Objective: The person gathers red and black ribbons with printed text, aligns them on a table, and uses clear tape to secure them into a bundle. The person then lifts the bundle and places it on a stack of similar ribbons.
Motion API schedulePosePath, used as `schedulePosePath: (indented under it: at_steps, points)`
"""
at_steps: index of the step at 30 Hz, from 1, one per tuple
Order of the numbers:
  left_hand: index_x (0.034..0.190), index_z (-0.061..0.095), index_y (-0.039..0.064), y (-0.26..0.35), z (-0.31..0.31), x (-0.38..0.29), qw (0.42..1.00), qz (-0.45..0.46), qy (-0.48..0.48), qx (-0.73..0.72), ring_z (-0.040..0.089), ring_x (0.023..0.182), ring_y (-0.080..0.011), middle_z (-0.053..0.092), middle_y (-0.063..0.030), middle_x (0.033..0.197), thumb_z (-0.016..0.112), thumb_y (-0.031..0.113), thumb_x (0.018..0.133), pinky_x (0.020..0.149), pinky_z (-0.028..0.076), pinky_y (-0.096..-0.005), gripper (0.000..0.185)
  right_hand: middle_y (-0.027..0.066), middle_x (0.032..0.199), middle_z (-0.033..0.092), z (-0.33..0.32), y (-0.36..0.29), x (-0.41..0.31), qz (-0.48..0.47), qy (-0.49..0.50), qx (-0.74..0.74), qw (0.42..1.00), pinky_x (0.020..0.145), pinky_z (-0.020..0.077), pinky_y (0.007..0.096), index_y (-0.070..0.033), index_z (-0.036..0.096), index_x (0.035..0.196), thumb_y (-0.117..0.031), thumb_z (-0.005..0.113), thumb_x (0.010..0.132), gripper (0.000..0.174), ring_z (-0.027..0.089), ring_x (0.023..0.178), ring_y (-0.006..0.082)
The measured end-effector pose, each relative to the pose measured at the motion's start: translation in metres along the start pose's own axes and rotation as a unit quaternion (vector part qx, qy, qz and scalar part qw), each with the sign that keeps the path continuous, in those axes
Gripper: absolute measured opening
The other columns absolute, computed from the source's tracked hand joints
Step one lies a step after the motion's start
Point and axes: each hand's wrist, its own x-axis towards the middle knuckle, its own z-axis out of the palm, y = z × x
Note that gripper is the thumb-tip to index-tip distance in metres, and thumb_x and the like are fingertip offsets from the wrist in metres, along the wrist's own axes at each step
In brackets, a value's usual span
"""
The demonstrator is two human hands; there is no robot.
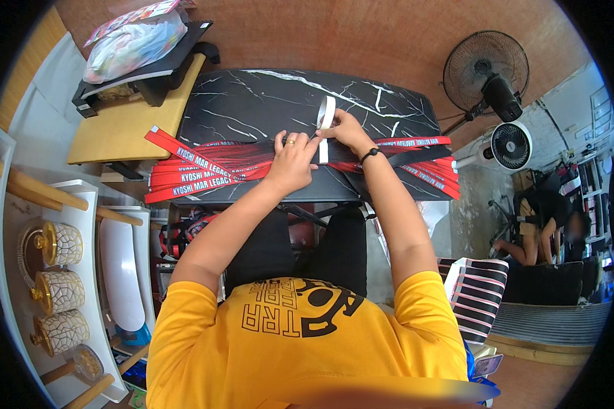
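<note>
A bundle of red printed ribbon straps [199, 176] lies across a black marble-patterned table [286, 87], its ends fanned out at left and right and its middle dark. My left hand [297, 158], with a ring on one finger, presses on the middle of the bundle. A roll of white tape [327, 112] stands on edge just above the straps, held in my right hand [344, 130]. From it a white strip [324, 152] runs down over the bundle, beside the left fingertips. The underside of the bundle is hidden.
A plastic bag [138, 48] sits on black equipment on a yellow side table [128, 133]. Two fans, one black [486, 66] and one white [511, 145], stand at the right. Lidded jars [64, 291] line a shelf at the left. Another person [542, 220] crouches far right.
</note>
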Motion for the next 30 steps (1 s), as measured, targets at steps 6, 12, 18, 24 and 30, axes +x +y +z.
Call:
schedulePosePath:
  at_steps: [6,12,18,24,30]
  points:
    - [0.130,0.057,0.012,0.003,-0.002,0.005,0.999,-0.016,-0.034,0.016,0.050,0.113,-0.0303,0.050,-0.0100,0.105,0.080,0.015,0.072,0.107,0.027,-0.0593,0.062,0.0133,0.099,0.069,-0.009,-0.009,-0.023,-0.050,0.149,-0.010,0.988,0.081,0.0527,0.0345,0.001,0.064,0.113,-0.025,0.080,0.081,0.045,0.067,0.091,0.0217]
    - [0.126,0.059,0.012,0.004,-0.002,0.008,0.999,-0.034,-0.038,-0.001,0.049,0.114,-0.0310,0.050,-0.0101,0.105,0.080,0.016,0.073,0.106,0.027,-0.0611,0.057,0.0194,0.120,0.063,-0.005,-0.004,-0.082,-0.153,0.085,-0.223,0.959,0.102,0.0436,0.0459,-0.002,0.064,0.117,-0.028,0.082,0.075,0.053,0.056,0.119,0.0370]
    - [0.130,0.057,0.013,0.003,-0.005,0.016,0.990,-0.061,-0.127,0.029,0.049,0.117,-0.0329,0.052,-0.0130,0.111,0.078,0.021,0.075,0.105,0.027,-0.0629,0.059,0.0115,0.134,0.056,0.002,-0.003,-0.094,-0.129,0.055,-0.367,0.920,0.109,0.0351,0.0613,-0.014,0.058,0.132,-0.024,0.086,0.067,0.071,0.047,0.131,0.0325]
    - [0.139,0.051,0.014,0.003,-0.010,0.019,0.985,-0.083,-0.151,0.007,0.047,0.122,-0.0354,0.052,-0.0160,0.119,0.079,0.024,0.075,0.104,0.028,-0.0612,0.070,0.0105,0.130,0.057,0.003,-0.015,-0.091,-0.101,0.041,-0.403,0.909,0.107,0.0331,0.0669,-0.014,0.060,0.130,-0.020,0.084,0.069,0.065,0.048,0.130,0.0340]
    - [0.143,0.047,0.016,0.000,-0.007,0.018,0.986,-0.078,-0.150,0.005,0.047,0.121,-0.0366,0.052,-0.0159,0.119,0.080,0.026,0.075,0.104,0.028,-0.0581,0.076,0.0153,0.133,0.058,-0.006,-0.016,-0.076,-0.082,0.018,-0.284,0.955,0.108,0.0365,0.0578,-0.008,0.062,0.128,-0.024,0.081,0.076,0.057,0.050,0.127,0.0369]
